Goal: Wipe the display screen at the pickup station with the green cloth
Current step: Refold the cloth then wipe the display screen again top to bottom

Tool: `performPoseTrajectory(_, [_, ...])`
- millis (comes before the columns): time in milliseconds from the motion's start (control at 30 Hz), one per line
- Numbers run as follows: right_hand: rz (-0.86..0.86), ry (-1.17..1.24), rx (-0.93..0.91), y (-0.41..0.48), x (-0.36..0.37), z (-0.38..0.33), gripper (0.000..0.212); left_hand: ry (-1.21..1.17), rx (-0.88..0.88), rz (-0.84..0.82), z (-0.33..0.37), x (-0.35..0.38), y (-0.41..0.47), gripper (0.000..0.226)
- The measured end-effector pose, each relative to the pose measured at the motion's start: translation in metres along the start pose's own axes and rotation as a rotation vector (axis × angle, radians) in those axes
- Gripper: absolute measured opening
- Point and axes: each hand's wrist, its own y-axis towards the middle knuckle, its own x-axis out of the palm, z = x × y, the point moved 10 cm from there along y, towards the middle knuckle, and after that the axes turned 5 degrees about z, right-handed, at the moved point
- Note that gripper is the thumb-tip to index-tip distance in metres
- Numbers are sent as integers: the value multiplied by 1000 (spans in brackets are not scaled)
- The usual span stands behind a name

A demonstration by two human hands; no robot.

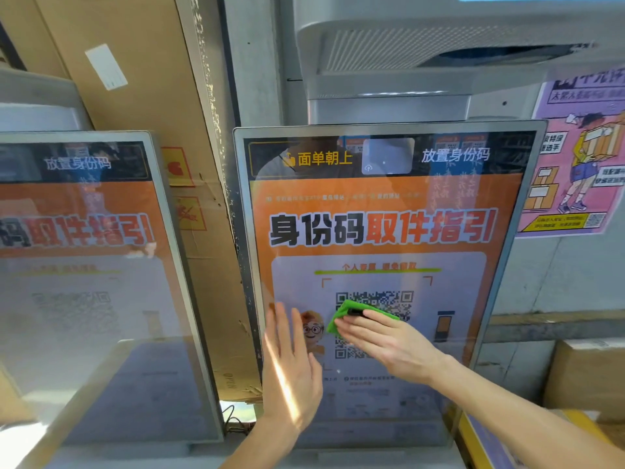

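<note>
The right hand (389, 346) presses the green cloth (341, 314) with straight fingers on the QR code (389, 299) of the display screen (382, 204), which reads "身份码取件指引", while the left hand (291, 374) is flat and open beside it.

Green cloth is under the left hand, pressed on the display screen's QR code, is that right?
No. In the head view the right hand presses the green cloth on the display screen's QR code; the left hand is bare.
</note>
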Motion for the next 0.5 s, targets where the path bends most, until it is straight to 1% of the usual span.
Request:
performPoseTrajectory(33, [33,13,48,0,-6,11,55,77,136,26,12,3,-3,86])
performPoseTrajectory(67, [62,23,134,2,-15,24,55,76,173,-7,21,7,-3,92])
performPoseTrajectory(133, [140,47,276,9,-34,49,57,93,137,-24,25,14,0,98])
performPoseTrajectory(167, [173,35,313,10,-38,54,58,109,132,-5,27,17,0,99])
performPoseTrajectory(200, [176,22,331,11,-39,55,59,128,121,-31,29,19,0,98])
performPoseTrajectory(267, [174,41,311,4,-27,46,60,163,126,-42,30,25,-1,97])
performPoseTrajectory(300, [149,50,258,-3,-17,37,61,180,131,-19,31,24,0,97])
performPoseTrajectory(367, [48,80,107,-21,-2,19,61,182,114,-41,32,24,0,96])
performPoseTrajectory(433, [-22,74,10,-35,0,14,60,179,117,-29,33,25,-1,97])
performPoseTrajectory(467, [-28,75,12,-38,-4,20,59,183,119,-23,33,25,-1,98])
performPoseTrajectory(500, [-3,79,55,-40,-10,31,58,184,129,-29,36,26,-1,99])
